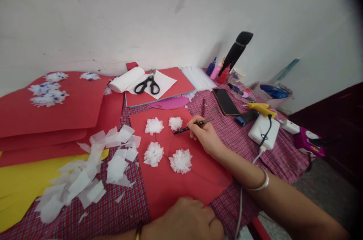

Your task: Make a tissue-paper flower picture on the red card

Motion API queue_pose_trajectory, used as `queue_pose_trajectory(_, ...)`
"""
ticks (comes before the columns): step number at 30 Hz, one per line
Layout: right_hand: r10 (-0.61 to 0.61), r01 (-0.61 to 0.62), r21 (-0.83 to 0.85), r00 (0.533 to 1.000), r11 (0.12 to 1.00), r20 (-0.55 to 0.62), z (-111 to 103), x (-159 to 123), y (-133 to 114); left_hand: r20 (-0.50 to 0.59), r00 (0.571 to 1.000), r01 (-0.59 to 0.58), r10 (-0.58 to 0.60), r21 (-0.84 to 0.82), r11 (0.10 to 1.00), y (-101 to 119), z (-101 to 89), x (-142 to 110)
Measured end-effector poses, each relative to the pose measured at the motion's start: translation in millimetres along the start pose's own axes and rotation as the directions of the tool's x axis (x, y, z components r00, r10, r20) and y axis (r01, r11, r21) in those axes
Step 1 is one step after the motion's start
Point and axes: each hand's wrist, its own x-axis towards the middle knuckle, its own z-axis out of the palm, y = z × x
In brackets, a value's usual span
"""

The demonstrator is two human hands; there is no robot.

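My right hand [202, 132] is closed around a dark pencil [184, 130] with coloured spots. Its tip points left and meets the red paper sheet [159, 191] just below the upper right paper flower. Several white tissue flowers [180, 161] sit on this sheet, and thin dark drawn lines run from them. My left hand [183, 220] lies across the sheet's near edge, back up, with its fingertips hidden from view. Left of the sheet, loose white tissue pieces [76, 185] are strewn over the checked cloth [124, 209].
Black-handled scissors [147, 84] and a white paper roll [127, 79] rest behind the sheet. A phone [226, 101], yellow glue gun [262, 109] and white power box [263, 131] lie to the right. Red folders [51, 119] with blue-specked flowers stand at left.
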Motion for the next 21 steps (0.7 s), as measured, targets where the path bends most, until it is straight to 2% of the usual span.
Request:
queue_pose_trajectory(3,0.007,-0.007,0.014,1.000,1.000,-0.009,-0.2,-1.2,-1.5,-0.009,1.000,0.000,0.000,0.004,1.000,-0.4,1.4,-1.0)
queue_pose_trajectory(8,0.029,-0.029,0.042,0.999,0.999,-0.019,-0.4,-1.8,-2.7,-0.086,0.996,0.008,-0.009,-0.015,1.000,0.0,5.2,-2.0)
queue_pose_trajectory(12,0.035,-0.031,0.092,0.999,0.995,-0.036,0.7,-1.6,-2.8,-0.054,0.999,0.006,-0.006,-0.008,1.000,0.4,3.8,-0.9)
queue_pose_trajectory(21,-0.005,0.004,0.034,1.000,0.999,0.026,3.4,-0.5,-1.1,0.011,1.000,-0.002,0.002,-0.006,1.000,-0.3,1.4,0.2)
